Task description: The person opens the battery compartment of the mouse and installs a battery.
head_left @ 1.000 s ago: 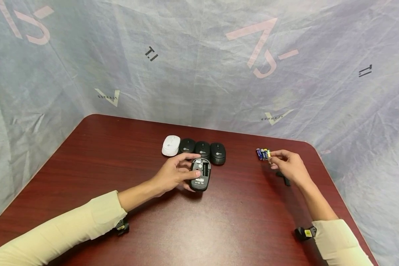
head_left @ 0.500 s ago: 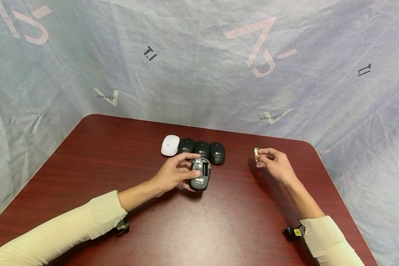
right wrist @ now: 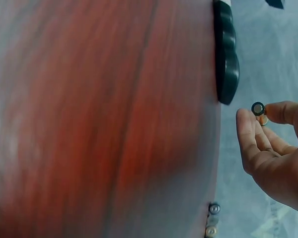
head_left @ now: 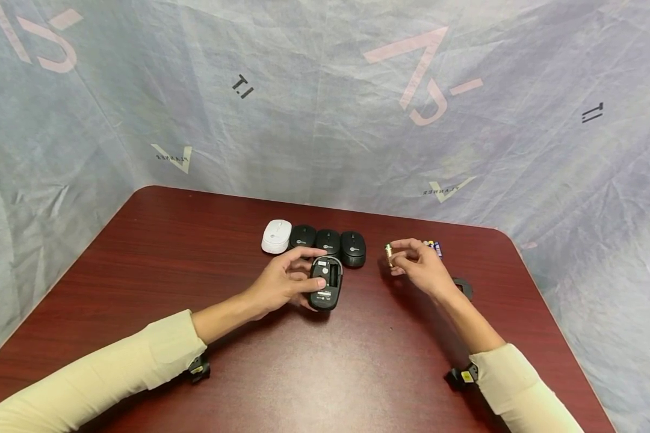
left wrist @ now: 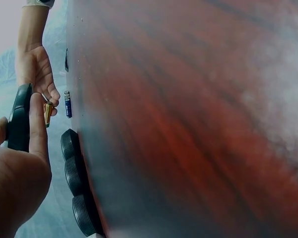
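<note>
My left hand [head_left: 284, 279] holds a black computer mouse [head_left: 325, 297] with its underside up and its battery bay uncovered; no battery shows in the bay. In the left wrist view the mouse [left wrist: 21, 119] sits between thumb and fingers. To the right, above the table, my right hand [head_left: 419, 267] pinches a gold and green battery [head_left: 388, 255] between thumb and fingertips. In the right wrist view this battery [right wrist: 258, 108] shows its end; another small gold end peeks out behind it, and I cannot tell whether that is a second battery.
A white mouse [head_left: 277, 234] and three black mice, the rightmost [head_left: 353, 248] among them, stand in a row at the table's back. Beyond my right hand lie loose batteries [head_left: 437, 248], partly hidden. A black cover piece [head_left: 463, 288] lies beside my right forearm on the red-brown table [head_left: 336, 367].
My right hand has left the group of batteries and moved left toward the mouse with the gold battery in its fingers. The left hand and its mouse have stayed almost still.
</note>
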`<action>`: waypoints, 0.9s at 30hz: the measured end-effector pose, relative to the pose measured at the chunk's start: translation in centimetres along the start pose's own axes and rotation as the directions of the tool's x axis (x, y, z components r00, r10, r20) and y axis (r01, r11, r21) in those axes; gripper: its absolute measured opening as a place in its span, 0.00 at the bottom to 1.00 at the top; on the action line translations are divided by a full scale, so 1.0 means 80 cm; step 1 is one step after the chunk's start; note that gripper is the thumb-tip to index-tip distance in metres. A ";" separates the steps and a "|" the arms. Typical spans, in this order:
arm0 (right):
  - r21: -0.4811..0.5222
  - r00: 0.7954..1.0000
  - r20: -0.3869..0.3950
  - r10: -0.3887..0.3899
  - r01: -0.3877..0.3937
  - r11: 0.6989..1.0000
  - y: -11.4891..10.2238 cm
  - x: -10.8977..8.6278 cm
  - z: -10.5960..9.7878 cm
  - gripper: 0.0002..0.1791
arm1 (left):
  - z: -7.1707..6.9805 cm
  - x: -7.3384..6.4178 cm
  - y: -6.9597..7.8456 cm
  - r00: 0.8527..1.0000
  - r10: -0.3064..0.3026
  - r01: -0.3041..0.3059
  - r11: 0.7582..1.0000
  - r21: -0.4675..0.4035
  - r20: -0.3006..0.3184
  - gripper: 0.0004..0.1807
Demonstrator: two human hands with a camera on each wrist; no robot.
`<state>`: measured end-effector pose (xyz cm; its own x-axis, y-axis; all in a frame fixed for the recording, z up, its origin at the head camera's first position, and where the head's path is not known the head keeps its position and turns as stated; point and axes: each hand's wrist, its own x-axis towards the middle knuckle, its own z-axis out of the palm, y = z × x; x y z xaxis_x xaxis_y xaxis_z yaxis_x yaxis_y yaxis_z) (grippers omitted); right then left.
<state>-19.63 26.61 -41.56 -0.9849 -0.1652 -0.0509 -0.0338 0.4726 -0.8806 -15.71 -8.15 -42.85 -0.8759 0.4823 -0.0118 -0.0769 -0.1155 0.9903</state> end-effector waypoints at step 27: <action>0.071 0.995 0.063 -0.072 0.067 0.995 -0.014 -0.001 0.023 0.24 | 0.000 0.000 -0.002 0.995 0.093 -0.095 0.989 0.110 0.030 0.35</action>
<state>-19.23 24.51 -41.41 -0.9674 -0.2527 -0.0170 -0.0878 0.3973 -0.9135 -15.67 -8.12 -43.03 -0.8646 0.4953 0.0842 0.0599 -0.0648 0.9961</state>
